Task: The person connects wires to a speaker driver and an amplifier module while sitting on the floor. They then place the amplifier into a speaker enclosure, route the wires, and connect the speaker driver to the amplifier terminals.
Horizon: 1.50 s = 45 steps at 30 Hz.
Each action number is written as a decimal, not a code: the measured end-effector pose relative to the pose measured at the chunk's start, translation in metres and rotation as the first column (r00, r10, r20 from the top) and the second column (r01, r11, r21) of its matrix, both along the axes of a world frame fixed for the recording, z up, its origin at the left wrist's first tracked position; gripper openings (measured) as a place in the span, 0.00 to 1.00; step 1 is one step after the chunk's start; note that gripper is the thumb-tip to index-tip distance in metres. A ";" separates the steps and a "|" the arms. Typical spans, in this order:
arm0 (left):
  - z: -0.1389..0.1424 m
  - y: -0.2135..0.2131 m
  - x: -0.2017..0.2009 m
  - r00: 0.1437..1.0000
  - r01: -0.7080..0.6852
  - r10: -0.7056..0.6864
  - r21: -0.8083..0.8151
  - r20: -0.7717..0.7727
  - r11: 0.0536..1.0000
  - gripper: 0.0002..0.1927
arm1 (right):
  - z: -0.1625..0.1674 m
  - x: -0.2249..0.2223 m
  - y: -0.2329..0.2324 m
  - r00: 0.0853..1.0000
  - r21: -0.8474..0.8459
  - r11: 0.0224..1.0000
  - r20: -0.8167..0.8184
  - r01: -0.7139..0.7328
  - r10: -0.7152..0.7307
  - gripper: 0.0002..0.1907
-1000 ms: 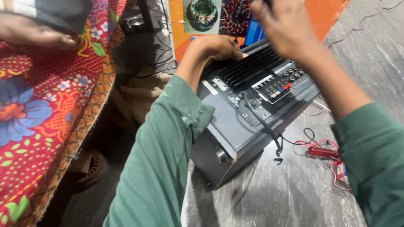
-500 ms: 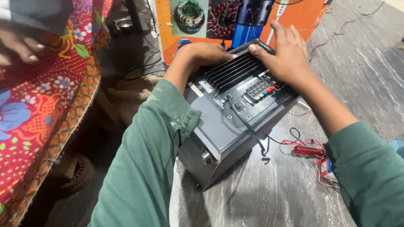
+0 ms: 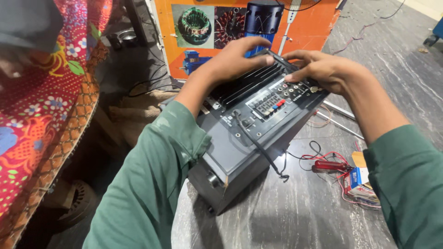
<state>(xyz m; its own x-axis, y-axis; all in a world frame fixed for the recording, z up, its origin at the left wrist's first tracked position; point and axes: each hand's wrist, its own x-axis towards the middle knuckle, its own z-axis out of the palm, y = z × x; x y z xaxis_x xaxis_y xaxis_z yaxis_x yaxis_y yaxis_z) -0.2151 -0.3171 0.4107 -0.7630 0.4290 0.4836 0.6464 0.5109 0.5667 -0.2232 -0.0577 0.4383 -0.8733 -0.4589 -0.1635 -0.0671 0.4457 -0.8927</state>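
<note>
Two hands grip the far edge of a black box-shaped amplifier cabinet (image 3: pixel 249 138) lying back-panel-up on a grey streaked stone floor (image 3: pixel 323 216).

The left hand (image 3: pixel 233 57) curls over the cabinet's far rim at about 12 o'clock, fingers hooked past the ribbed black heat sink (image 3: pixel 247 85). The right hand (image 3: pixel 325 71) lies at about 1 o'clock, fingers spread flat and narrow across the socket panel (image 3: pixel 277 103), touching it. A black cord (image 3: pixel 260 147) trails from the panel toward 5 o'clock. At 3 o'clock, well apart from the cabinet, a red-handled screwdriver (image 3: pixel 330 165) lies among red wires. An orange printed poster (image 3: pixel 207 27) stands behind at 12 o'clock; a red flowered cloth (image 3: pixel 41 115) fills 9 o'clock.
</note>
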 end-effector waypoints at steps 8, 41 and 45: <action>0.012 0.023 0.011 0.997 0.059 -0.068 -0.300 -0.019 0.952 0.28 | -0.009 0.001 -0.006 0.992 -0.032 0.992 -0.024 0.124 -0.125 0.34; 0.006 0.060 0.018 0.981 -0.076 -0.016 -0.460 -0.194 0.885 0.28 | -0.047 -0.020 0.021 0.956 -0.263 0.960 -0.243 0.098 -0.164 0.15; 0.007 0.059 0.022 0.992 -0.067 0.009 -0.462 -0.127 0.884 0.26 | -0.049 -0.029 0.017 0.935 -0.124 0.982 -0.309 0.141 -0.173 0.13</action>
<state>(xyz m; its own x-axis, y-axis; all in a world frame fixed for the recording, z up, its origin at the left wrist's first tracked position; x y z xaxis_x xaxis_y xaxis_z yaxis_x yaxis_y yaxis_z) -0.1927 -0.2586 0.4177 -0.7332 0.5981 0.3234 0.6681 0.7222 0.1792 -0.2525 -0.0411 0.3895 -0.9346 -0.3112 0.1722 -0.2897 0.3852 -0.8762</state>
